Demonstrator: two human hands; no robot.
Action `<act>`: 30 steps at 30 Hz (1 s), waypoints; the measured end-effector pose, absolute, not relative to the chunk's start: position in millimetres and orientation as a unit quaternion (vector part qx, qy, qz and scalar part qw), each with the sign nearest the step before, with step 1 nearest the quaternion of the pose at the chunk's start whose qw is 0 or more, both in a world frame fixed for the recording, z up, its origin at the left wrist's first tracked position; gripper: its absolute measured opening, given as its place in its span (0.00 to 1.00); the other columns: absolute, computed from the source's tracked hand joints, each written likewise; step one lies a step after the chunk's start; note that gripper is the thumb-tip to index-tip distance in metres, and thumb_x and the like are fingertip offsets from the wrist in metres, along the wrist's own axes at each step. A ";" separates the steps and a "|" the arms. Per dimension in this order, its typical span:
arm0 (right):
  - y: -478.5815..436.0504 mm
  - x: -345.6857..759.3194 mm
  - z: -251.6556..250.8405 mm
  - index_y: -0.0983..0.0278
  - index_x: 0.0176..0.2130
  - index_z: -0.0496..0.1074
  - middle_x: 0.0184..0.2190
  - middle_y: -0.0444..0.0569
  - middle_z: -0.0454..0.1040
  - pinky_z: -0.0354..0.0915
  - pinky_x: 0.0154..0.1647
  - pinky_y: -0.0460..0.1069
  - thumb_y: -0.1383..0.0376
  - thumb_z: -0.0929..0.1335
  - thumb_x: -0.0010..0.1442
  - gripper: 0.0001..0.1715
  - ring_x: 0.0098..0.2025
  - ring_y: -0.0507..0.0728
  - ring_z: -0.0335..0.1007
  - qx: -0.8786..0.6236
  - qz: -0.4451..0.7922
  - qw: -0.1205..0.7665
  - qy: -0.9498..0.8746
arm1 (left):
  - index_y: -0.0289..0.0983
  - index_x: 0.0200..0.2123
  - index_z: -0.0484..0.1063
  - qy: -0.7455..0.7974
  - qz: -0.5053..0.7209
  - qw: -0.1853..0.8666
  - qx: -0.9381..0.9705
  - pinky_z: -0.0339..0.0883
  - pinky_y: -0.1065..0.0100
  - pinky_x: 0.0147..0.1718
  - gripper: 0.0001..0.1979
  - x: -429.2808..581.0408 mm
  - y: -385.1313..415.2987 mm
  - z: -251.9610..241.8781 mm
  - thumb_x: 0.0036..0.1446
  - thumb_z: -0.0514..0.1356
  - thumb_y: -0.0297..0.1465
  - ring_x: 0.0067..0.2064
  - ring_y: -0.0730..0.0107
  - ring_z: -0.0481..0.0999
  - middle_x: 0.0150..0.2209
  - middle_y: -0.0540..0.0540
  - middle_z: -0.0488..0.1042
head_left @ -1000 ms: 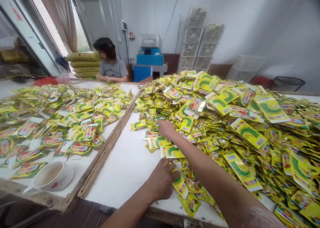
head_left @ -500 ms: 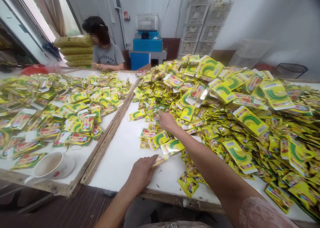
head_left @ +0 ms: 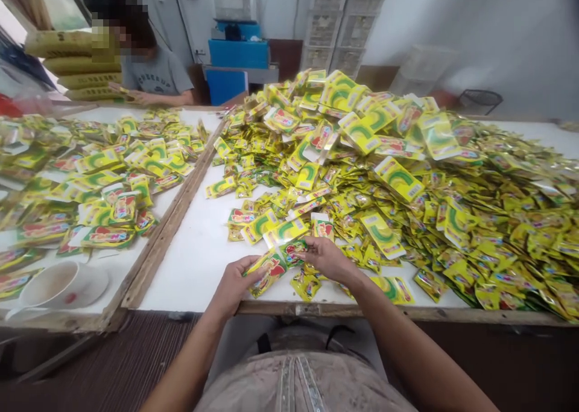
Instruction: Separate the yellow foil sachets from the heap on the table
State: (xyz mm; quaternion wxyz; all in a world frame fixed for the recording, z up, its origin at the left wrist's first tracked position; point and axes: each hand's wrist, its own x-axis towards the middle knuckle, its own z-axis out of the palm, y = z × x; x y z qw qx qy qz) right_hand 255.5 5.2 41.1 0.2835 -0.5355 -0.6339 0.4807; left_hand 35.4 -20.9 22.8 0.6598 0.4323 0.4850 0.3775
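Observation:
My left hand is closed on a yellow and red packet at the near edge of the white table. My right hand pinches a second small packet right beside it, the two hands almost touching. Just beyond my fingers lie loose yellow-green packets, and behind them rises a big heap of packets that covers the right half of the table.
A wooden strip divides my table from the left table, strewn with more packets. A white cup on a saucer stands near its front edge. Another person sits at the far left. Stacked crates and blue boxes line the wall.
My right hand has drawn back from the heap to the near edge with a packet. My left hand has picked up a packet and met it. The view has tipped downward.

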 end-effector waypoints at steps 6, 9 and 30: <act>2.1 256.6 53.0 0.64 0.29 0.69 0.20 0.38 0.64 0.57 0.25 0.44 0.63 0.71 0.45 0.10 0.24 0.49 0.61 -0.536 0.484 0.273 -0.635 | 0.35 0.45 0.72 0.465 0.312 0.691 0.458 0.69 0.67 0.36 0.26 46.7 -23.5 34.6 0.41 0.68 0.36 0.38 0.62 0.77 0.40 0.44 0.78; -11.1 264.4 56.4 0.64 0.35 0.69 0.25 0.42 0.70 0.60 0.28 0.45 0.61 0.69 0.50 0.12 0.26 0.50 0.65 -0.590 0.400 0.304 -0.633 | 0.34 0.47 0.69 0.468 0.311 0.706 0.431 0.69 0.68 0.35 0.29 45.7 -20.7 35.5 0.39 0.69 0.34 0.35 0.64 0.78 0.38 0.44 0.79; -1.7 258.3 35.8 0.64 0.34 0.72 0.23 0.43 0.67 0.56 0.26 0.45 0.60 0.66 0.51 0.12 0.24 0.51 0.59 -0.532 0.443 0.357 -0.626 | 0.33 0.37 0.75 0.509 0.354 0.656 0.429 0.69 0.70 0.33 0.21 38.7 -12.2 31.3 0.39 0.69 0.38 0.32 0.66 0.77 0.34 0.45 0.80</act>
